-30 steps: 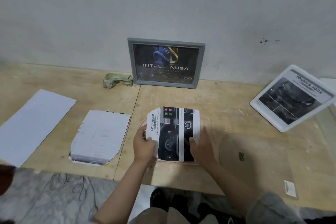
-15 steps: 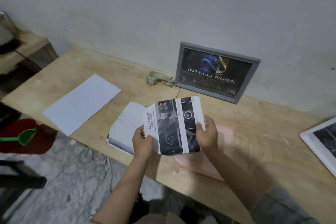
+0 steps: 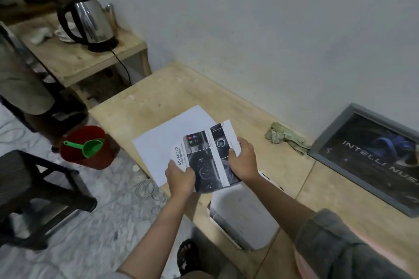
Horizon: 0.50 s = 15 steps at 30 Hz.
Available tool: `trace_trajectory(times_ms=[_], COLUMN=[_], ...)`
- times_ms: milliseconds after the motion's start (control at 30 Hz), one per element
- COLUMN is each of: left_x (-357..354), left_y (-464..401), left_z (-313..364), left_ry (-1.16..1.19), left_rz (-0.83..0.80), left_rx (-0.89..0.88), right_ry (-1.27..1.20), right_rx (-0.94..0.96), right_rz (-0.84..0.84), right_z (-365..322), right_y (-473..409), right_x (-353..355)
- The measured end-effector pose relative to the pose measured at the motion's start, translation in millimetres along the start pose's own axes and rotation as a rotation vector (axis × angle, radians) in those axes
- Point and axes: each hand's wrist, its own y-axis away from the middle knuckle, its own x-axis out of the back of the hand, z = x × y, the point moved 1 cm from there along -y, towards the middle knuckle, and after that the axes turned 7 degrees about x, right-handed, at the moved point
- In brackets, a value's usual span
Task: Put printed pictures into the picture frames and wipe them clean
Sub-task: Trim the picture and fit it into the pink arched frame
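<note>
Head view: your left hand [image 3: 181,176] and right hand [image 3: 243,162] hold the print [image 3: 208,156] above the bench [image 3: 294,165], fingers curled round its two side edges, thumbs on top. The print, headed ADVANCED, hangs over a blank sheet [image 3: 167,138] and just beyond a stack of prints [image 3: 244,215] lying face down. A grey frame [image 3: 353,156] leans against the wall at your right, a crumpled cloth [image 3: 285,138] just beside it. At your left, a kettle [image 3: 88,22] stands on a side table [image 3: 74,63]; a red bucket [image 3: 88,147] with a green scoop [image 3: 90,147] sits on the floor.
</note>
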Motion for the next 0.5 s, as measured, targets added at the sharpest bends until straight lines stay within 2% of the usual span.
trace_trajectory(times_ms=[233,367,500], left_x=[32,34,33], left_y=[-71,-96,-113], left_z=[21,17,10], left_ry=[-0.162,-0.282,-0.459], left_rz=[-0.053,-0.073,-0.159], left_rx=[-0.011,-0.062,-0.033], right_ry=[0.212,0.412,0.612], right_rx=[0.082,0.168,0.243], right_rz=[-0.215,-0.26,-0.296], right_z=[-34,-38,-32], right_y=[-79,-106,-121], right_x=[-85,-115,-137])
